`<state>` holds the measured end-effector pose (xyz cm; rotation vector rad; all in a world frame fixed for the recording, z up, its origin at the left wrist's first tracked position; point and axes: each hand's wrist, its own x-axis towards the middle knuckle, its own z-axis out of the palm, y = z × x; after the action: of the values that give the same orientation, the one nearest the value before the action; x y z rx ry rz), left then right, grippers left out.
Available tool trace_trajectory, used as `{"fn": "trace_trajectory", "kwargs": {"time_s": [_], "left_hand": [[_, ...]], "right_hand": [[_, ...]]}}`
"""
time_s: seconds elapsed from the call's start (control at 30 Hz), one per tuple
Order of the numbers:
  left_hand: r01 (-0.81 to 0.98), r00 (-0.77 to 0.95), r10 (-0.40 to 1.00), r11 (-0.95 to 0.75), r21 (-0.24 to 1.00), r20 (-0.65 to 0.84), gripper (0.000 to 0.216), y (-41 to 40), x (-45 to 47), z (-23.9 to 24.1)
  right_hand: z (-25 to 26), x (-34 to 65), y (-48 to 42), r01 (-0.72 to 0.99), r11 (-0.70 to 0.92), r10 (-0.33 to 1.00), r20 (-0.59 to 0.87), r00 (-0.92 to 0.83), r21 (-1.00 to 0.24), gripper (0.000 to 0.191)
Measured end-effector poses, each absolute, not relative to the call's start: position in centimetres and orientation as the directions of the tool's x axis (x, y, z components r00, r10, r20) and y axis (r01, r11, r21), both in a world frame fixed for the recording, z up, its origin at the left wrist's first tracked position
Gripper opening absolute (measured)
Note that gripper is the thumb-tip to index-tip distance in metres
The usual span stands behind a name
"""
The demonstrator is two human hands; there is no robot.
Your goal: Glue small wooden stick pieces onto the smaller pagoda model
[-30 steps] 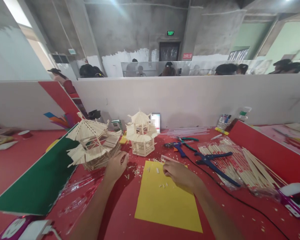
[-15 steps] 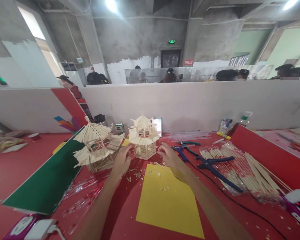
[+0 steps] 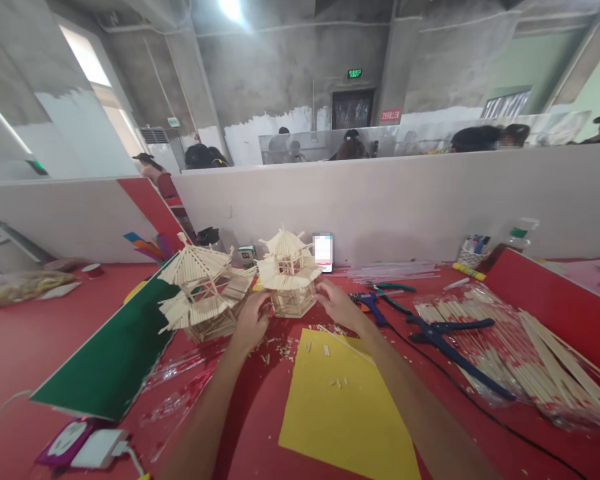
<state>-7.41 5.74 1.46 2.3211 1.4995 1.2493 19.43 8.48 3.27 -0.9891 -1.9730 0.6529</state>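
Observation:
A small two-tiered pavilion model (image 3: 294, 303) made of pale wooden sticks stands upright at the back of the red table. My left hand (image 3: 253, 321) is at its left side, with curled fingers against the lower storey. On the opposite side, my right hand (image 3: 339, 305) has its bent fingertips on the lower edge under the roof. The two hands grip the model between them. Close to my left hand stands a larger stick pavilion (image 3: 200, 293). A yellow sheet (image 3: 347, 413) lies in front of the hands, with stick scraps on it.
A glue gun (image 3: 373, 308), green-handled pliers (image 3: 393, 297) and large blue-handled cutters (image 3: 455, 343) lie to the right, beside bagged sticks (image 3: 545, 367). A phone (image 3: 323, 252) leans against the white partition (image 3: 405, 207). At left are a green board (image 3: 105, 353) and a power strip (image 3: 67, 443).
Both hands have closed in on the small pavilion, which now sits slightly further left of the phone. The camera view has turned a little to the left.

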Motion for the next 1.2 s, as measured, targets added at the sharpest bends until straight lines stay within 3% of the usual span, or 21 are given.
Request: {"fn": "trace_trajectory", "kwargs": {"time_s": [0.33, 1.2], "left_hand": [[0.772, 0.194, 0.792, -0.487, 0.409, 0.579, 0.019, 5.1, -7.9, 0.2], [0.761, 0.188, 0.846, -0.446, 0.471, 0.498, 0.019, 6.1, -7.5, -0.9]], "right_hand": [[3.3, 20.0, 8.8, 0.375, 0.562, 0.816, 0.42, -0.396, -0.737, 0.01], [3.4, 20.4, 9.2, 0.412, 0.569, 0.809, 0.395, -0.435, -0.712, 0.009]]}}
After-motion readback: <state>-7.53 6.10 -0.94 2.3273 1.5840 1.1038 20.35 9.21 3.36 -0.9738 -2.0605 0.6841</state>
